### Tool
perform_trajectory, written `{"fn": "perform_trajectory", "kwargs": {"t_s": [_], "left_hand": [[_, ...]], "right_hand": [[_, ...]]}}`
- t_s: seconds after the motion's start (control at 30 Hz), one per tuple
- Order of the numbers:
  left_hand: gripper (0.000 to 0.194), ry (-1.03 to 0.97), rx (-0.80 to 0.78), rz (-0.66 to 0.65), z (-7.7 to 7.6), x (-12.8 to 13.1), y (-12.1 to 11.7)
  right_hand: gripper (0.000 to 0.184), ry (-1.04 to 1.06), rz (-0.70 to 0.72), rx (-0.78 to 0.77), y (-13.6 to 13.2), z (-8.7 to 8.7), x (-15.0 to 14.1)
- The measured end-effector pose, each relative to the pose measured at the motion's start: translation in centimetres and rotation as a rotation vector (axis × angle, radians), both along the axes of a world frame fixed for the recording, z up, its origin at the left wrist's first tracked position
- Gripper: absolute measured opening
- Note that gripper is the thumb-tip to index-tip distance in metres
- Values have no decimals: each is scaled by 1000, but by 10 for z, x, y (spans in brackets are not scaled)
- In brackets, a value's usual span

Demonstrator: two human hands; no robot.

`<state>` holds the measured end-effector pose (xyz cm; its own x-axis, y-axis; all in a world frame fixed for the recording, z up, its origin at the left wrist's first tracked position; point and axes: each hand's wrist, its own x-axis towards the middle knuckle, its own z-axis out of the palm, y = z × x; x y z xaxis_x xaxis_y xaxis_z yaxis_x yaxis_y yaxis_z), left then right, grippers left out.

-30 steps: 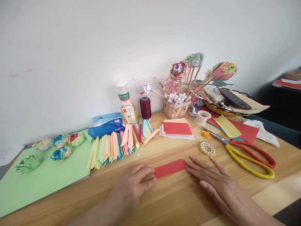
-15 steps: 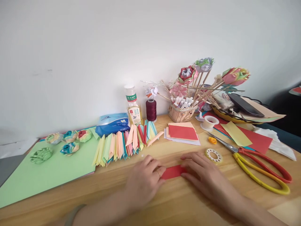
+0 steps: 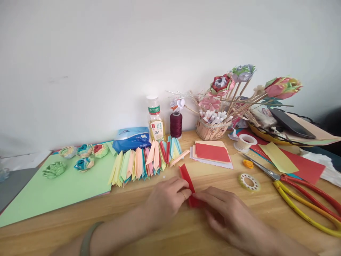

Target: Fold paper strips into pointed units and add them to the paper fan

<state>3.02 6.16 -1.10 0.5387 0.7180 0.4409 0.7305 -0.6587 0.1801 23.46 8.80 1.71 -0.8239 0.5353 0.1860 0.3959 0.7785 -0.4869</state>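
Note:
A folded red paper strip (image 3: 187,177) stands at an angle on the table, its upper part pointing away from me and its lower end lying between my hands. My left hand (image 3: 170,197) grips its left side, with the fingers curled over the edge. From the right, my right hand (image 3: 226,211) holds the lower end with fingertips and thumb close together. My fingers hide part of the fold. Beyond the strip lies a stack of red, peach and white paper rectangles (image 3: 211,151). A row of folded colored paper pieces (image 3: 138,161) stands behind my left hand.
Large red-and-yellow-handled scissors (image 3: 279,177), a tape roll (image 3: 249,182) and a white spool (image 3: 245,142) lie to the right. Paper flowers (image 3: 54,169) rest on green sheets (image 3: 66,195) at left. A bottle (image 3: 156,122), maroon thread cone (image 3: 176,125) and basket (image 3: 211,131) line the wall.
The red strip lay flat and crosswise between my hands; now it is folded, with one part turned up and away. My hands have come closer together. The view has shifted to the right.

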Motion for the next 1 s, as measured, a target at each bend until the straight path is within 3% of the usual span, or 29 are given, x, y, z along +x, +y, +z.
{"fn": "perform_trajectory", "kwargs": {"t_s": [0.2, 0.33, 0.57, 0.67, 0.8, 1.0], "left_hand": [[28, -54, -71, -72, 2, -8, 6], [21, -27, 69, -69, -2, -10, 5], [21, 103, 304, -92, -10, -4, -6], [22, 114, 330, -88, -8, -4, -6], [21, 104, 329, -73, -3, -4, -7], [21, 124, 326, -56, -4, -1, -16]], "right_hand": [[27, -64, 105, 265, 15, -6, 1], [40, -107, 141, 438, 21, -5, -2], [39, -149, 102, 485, 24, -6, -6], [33, -120, 104, 393, 26, -4, -7], [21, -106, 116, 127, 32, 1, -7], [13, -101, -1, -150, 39, -2, -9]]}}
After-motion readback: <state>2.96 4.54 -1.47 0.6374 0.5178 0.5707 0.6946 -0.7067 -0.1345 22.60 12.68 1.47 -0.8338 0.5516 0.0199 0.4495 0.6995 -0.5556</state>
